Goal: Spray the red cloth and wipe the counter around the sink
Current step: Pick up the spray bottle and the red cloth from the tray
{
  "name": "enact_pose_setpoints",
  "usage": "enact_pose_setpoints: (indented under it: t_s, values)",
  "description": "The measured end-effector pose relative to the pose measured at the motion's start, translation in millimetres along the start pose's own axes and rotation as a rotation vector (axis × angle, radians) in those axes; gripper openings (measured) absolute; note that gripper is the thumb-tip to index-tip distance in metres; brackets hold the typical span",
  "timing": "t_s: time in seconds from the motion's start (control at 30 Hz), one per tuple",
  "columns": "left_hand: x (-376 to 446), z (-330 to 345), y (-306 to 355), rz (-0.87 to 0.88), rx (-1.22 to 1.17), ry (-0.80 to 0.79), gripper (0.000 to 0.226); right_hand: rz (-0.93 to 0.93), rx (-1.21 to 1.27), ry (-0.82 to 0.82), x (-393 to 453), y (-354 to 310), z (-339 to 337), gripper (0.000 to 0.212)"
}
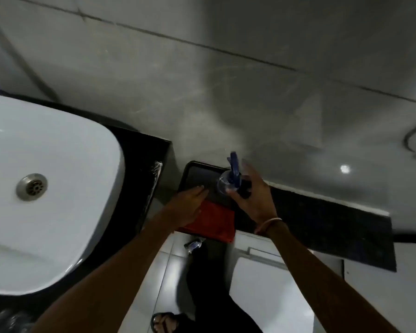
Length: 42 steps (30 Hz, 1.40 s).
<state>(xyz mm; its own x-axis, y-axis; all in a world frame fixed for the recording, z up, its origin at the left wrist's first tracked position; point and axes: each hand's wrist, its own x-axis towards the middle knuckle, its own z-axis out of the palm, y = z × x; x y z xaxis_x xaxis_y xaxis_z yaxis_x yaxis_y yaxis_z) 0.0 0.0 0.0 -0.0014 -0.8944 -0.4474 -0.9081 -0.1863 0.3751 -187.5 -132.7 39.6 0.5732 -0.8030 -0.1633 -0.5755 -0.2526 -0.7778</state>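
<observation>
Nothing looked wiped yet: the left hand (190,203) lay flat, fingers spread, on the cloth (214,222), which sat on a tray (197,171) right of the sink (58,164); the right hand (252,198) gripped the bottle (228,181). The counter (322,222) remained to do.

One white basin (58,164), one drain (31,187), one red cloth (214,219), one spray bottle (228,181), one dark tray (199,174), two hands: left (190,207), right (255,198). One sandalled foot (166,322).

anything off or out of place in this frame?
One oddity: a small clear bottle with a blue part lies tipped on the floor tiles below the red cloth. Otherwise normal: left hand on the cloth, right hand around the spray bottle on the dark tray.
</observation>
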Motion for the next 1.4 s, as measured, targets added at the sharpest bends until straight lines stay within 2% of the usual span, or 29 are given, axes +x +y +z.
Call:
enact_pose_setpoints:
  t_s: [0.17, 0.3, 0.4, 0.53, 0.6, 0.73, 0.8, 0.87, 0.93, 1.07, 1.13, 1.27, 1.4]
  values:
    - [30, 1, -1, 0.042, 0.179, -0.124, 0.070, -0.086, -0.147, -0.019, 32, -2, 17, 0.084]
    - [41, 2, -2, 0.006, 0.226, -0.196, 0.063, -0.154, -0.198, -0.017, 46, 0, 22, 0.071]
    - [51, -1, -1, 0.013, 0.231, -0.258, 0.064, -0.182, -0.165, 0.003, 52, 4, 27, 0.064]
    - [60, -1, 2, 0.006, 0.234, -0.347, 0.065, -0.166, -0.118, 0.022, 47, 17, 31, 0.070]
    - [61, -2, 2, 0.003, 0.189, -0.381, 0.064, -0.162, -0.129, 0.027, 45, 21, 36, 0.070]
    - [49, -10, 0, -0.044, -0.133, -0.402, 0.057, -0.177, -0.053, 0.088, 45, 12, 38, 0.054]
    - [34, -22, -3, -0.036, -0.294, -0.351, 0.041, -0.208, 0.015, 0.087, 45, -1, 34, 0.043]
    - [13, -41, -3, -0.032, -0.448, -0.237, 0.016, -0.267, 0.022, 0.106, 40, -19, 27, 0.037]
    - [-10, -62, 0, -0.064, -0.630, -0.083, 0.017, -0.317, 0.014, 0.148, 37, -38, 16, 0.033]
    - [-66, -115, 10, -0.169, -1.128, 0.309, 0.031, -0.325, 0.190, 0.109, 35, -97, -27, 0.016]
    - [-91, -143, 13, -0.162, -1.381, 0.474, 0.035, -0.349, 0.260, 0.084, 33, -134, -46, 0.027]
    - [-134, -188, 9, -0.021, -1.769, 0.650, 0.039, -0.447, 0.378, -0.100, 20, -202, -62, 0.039]
    - [-166, -211, -2, 0.170, -1.898, 0.785, 0.044, -0.651, 0.302, -0.149, 12, -255, -58, 0.040]
